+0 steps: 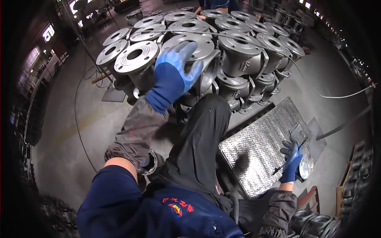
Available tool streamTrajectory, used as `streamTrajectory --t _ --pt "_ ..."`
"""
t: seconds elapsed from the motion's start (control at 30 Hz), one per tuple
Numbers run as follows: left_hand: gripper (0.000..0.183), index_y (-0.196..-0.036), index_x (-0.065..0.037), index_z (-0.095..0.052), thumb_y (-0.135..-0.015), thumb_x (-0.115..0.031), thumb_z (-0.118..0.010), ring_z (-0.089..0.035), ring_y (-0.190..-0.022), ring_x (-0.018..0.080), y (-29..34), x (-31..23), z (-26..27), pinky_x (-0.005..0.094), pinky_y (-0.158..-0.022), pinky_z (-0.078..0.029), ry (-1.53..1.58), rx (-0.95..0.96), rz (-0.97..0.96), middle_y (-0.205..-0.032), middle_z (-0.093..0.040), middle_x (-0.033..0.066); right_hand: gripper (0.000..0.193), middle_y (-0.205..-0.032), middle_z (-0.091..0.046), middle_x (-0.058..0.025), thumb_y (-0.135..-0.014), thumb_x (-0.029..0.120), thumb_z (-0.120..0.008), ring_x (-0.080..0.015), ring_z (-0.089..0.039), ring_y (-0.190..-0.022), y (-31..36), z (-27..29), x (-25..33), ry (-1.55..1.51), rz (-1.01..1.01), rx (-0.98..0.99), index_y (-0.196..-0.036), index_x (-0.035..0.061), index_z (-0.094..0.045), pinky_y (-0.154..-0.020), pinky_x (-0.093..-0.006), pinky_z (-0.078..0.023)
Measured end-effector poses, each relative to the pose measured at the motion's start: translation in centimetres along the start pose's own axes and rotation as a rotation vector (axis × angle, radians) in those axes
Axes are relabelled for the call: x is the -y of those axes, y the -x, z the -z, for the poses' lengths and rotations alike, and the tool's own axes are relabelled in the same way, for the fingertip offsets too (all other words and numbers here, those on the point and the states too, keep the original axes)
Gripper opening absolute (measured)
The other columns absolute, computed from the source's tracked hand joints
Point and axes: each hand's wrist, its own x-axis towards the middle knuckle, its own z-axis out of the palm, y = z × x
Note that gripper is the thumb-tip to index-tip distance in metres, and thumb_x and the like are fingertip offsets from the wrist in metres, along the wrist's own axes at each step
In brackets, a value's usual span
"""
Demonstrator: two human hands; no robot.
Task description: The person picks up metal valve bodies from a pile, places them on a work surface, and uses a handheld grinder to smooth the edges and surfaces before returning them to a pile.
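In the head view, your left hand, in a blue glove, reaches out over the near side of a large cluster of grey flanged castings; its fingers are spread well apart and bent a little, lying over the front flange near its central hole; you have nothing closed in that grip, and whether the fingertips press on the metal you cannot tell from here. The castings stand packed close together in front of you, upright, their round drilled flanges facing up; a thin grey hose runs across their tops and droops away to the right.

Your right hand, gloved too, is low on your right, above the edge of a textured metal platform; its grip looks closed round a thin dark rod, which slants across the palm, though the fingers partly hide it; a small flat grey piece shows just beyond the fingers, and a round container with a silvery surface sits just beside the wrist; your bent knee rises between the two hands; another person is partly visible behind the castings.
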Motion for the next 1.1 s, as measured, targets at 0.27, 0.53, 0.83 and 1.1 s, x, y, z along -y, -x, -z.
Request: streamTrajectory --t 0.27,0.53,0.83,1.1 --pt "0.054 -0.118 -0.013 -0.054 -0.078 -0.049 -0.057 -0.063 -0.069 0.0321 -2.5 5.1 -2.2 0.0415 -0.066 -0.049 -0.211 0.539 -0.078 -0.071 -0.065 0.0109 0.034 -0.108 -0.061 -0.0112 -0.096 0.021 -0.044 -0.0152 -0.061 -0.082 -0.8 -15.2 7.8 -0.174 0.173 0.328 -0.124 0.0021 -0.049 -0.061 -0.0224 -0.049" --pt "0.063 -0.122 -0.009 -0.054 -0.077 -0.053 -0.055 -0.064 -0.071 0.0297 -4.9 0.0 -5.2 0.0395 -0.068 -0.05 -0.477 0.603 0.258 -0.074 -0.066 0.0135 0.039 -0.105 -0.064 -0.017 -0.092 0.027 -0.052 -0.0176 -0.061 -0.094 -5.1 -32.3 10.3 -0.18 0.524 0.363 -0.12 -0.0005 -0.053 -0.083 -0.0283 -0.045" --pt "0.05 -0.116 -0.009 -0.056 -0.075 -0.037 -0.061 -0.064 -0.075 0.0319 -5.4 -0.7 -2.9 0.0389 -0.067 -0.051 -0.275 0.813 0.108 -0.081 -0.066 0.0146 0.03 -0.078 -0.058 0.0 -0.091 0.017 -0.052 -0.0047 -0.048 -0.07 -4.9 -31.4 11.4 -0.328 0.375 0.514 -0.116 0.0001 -0.055 -0.062 -0.0211 -0.042" --pt "0.051 -0.112 -0.007 -0.058 -0.065 -0.025 -0.065 -0.058 -0.064 0.0325 -1.7 -7.1 -3.3 0.043 -0.058 -0.045 0.002 0.624 -0.146 -0.07 -0.06 0.0128 0.027 -0.069 -0.048 0.0088 -0.09 0.011 -0.053 0.0007 -0.035 -0.054 -0.7 -22.5 9.0 -0.515 0.208 0.297 -0.115 0.001 -0.057 -0.047 -0.0151 -0.028"
